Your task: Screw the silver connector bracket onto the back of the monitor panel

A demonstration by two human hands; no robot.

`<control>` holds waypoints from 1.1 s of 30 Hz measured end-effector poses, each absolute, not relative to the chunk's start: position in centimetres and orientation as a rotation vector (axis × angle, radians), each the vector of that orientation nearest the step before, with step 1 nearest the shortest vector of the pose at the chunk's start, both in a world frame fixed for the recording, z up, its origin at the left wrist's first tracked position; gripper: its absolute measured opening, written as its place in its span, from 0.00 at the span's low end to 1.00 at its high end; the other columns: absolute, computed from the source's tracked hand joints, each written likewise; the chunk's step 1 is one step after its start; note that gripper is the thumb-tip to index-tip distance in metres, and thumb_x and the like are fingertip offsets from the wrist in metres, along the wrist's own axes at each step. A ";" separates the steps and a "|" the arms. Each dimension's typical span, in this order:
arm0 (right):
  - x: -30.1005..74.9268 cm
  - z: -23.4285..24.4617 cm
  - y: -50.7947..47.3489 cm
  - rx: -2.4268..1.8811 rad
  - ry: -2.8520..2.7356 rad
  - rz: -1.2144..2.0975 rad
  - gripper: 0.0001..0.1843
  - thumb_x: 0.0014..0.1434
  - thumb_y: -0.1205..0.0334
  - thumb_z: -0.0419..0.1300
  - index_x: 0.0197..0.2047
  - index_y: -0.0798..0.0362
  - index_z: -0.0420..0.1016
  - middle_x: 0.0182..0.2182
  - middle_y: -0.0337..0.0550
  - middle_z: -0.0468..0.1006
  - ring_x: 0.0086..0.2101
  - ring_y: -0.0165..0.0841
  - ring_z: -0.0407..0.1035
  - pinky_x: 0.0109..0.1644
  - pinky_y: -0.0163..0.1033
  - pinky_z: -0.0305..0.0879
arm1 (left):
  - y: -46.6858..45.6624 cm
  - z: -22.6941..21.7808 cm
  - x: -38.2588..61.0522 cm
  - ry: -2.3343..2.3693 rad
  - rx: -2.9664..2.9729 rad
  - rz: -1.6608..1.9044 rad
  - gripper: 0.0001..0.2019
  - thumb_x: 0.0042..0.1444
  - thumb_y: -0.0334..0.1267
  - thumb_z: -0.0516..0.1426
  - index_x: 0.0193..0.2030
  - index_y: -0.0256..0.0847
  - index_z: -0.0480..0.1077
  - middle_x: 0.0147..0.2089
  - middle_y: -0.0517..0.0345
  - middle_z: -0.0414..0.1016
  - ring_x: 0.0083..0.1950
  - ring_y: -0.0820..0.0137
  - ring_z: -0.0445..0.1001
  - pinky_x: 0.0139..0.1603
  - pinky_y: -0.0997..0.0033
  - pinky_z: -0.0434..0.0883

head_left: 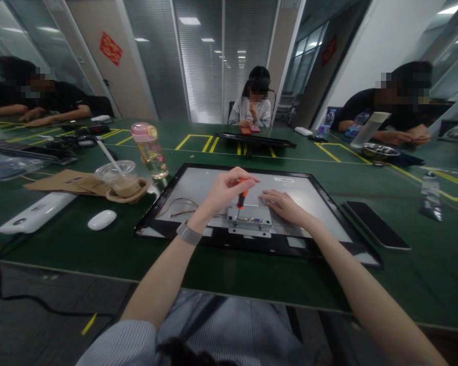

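Observation:
My left hand (229, 189) is closed around the top of an orange and black screwdriver (241, 199). The screwdriver stands nearly upright, its shaft reaching down to a small grey metal box (250, 216) with ports along its front side. Whether the tip sits in a screw is too small to tell. Under the box lies a black-framed display panel (223, 184), its silvery back facing up. To the right of the screwdriver, my right hand (284, 206) rests with fingers stretched out on the panel, by the box. Thin cables (183, 201) run over the panel's left part.
Left of the panel are a drink bottle (152, 157), a plastic cup (118, 178), a white oval case (102, 220) and a white power bank (38, 212). A phone (376, 224) lies at the right. Across the green table (290, 284) sit several people.

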State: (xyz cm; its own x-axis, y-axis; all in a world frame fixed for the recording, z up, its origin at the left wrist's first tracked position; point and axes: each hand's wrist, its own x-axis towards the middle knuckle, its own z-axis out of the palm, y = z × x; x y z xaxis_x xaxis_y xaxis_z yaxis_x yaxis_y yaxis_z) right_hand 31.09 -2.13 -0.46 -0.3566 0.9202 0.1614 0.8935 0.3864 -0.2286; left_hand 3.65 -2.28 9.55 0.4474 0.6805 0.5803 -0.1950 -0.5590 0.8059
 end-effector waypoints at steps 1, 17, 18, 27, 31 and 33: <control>31.1 -0.4 -2.2 -1.609 -2.383 0.150 0.25 0.71 0.60 0.48 0.68 0.42 0.70 0.69 0.46 0.67 0.68 0.49 0.58 0.68 0.68 0.55 | -2.2 9.5 3.6 0.424 1.793 1.225 0.09 0.61 0.43 0.61 0.38 0.42 0.81 0.41 0.52 0.80 0.39 0.70 0.76 0.42 0.68 0.72; 31.0 -0.5 -2.2 -1.618 -2.366 0.142 0.24 0.71 0.61 0.49 0.67 0.42 0.71 0.69 0.48 0.68 0.68 0.52 0.59 0.66 0.69 0.57 | -1.9 9.3 3.5 0.491 1.726 1.192 0.13 0.56 0.43 0.66 0.45 0.38 0.80 0.39 0.52 0.82 0.37 0.70 0.78 0.41 0.69 0.74; 31.0 -0.5 -2.1 -1.618 -2.367 0.142 0.24 0.71 0.61 0.49 0.67 0.42 0.71 0.69 0.48 0.68 0.68 0.52 0.59 0.66 0.69 0.57 | -1.9 9.3 3.5 0.510 1.741 1.208 0.13 0.57 0.43 0.65 0.44 0.38 0.81 0.38 0.53 0.82 0.37 0.70 0.77 0.40 0.70 0.73; 31.0 -0.5 -2.1 -1.626 -2.375 0.154 0.25 0.72 0.61 0.48 0.67 0.42 0.70 0.69 0.47 0.67 0.68 0.52 0.58 0.67 0.70 0.55 | -1.1 8.8 3.4 0.315 1.568 1.079 0.16 0.62 0.40 0.55 0.50 0.36 0.79 0.46 0.45 0.84 0.44 0.64 0.81 0.50 0.61 0.75; 31.2 -0.6 -2.1 -1.611 -2.369 0.156 0.24 0.72 0.60 0.48 0.68 0.39 0.70 0.69 0.46 0.68 0.68 0.51 0.58 0.67 0.70 0.55 | -1.6 9.0 3.5 0.406 1.672 1.121 0.16 0.61 0.42 0.61 0.52 0.38 0.78 0.44 0.48 0.83 0.40 0.68 0.79 0.44 0.66 0.75; 31.2 -0.6 -2.1 -1.613 -2.369 0.159 0.24 0.72 0.59 0.48 0.67 0.39 0.70 0.69 0.45 0.68 0.68 0.51 0.58 0.67 0.70 0.55 | -1.9 9.2 3.6 0.479 1.741 1.163 0.14 0.58 0.42 0.64 0.48 0.38 0.79 0.39 0.52 0.82 0.37 0.71 0.77 0.41 0.69 0.74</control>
State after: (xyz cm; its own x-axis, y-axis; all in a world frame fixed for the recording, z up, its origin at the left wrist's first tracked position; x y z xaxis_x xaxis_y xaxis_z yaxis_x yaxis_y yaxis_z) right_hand 31.17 -2.10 -0.57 -0.3432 0.9255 0.1601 0.8957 0.3738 -0.2407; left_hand 3.62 -1.92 9.20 0.4701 0.7333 0.4913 -0.1741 -0.4687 0.8661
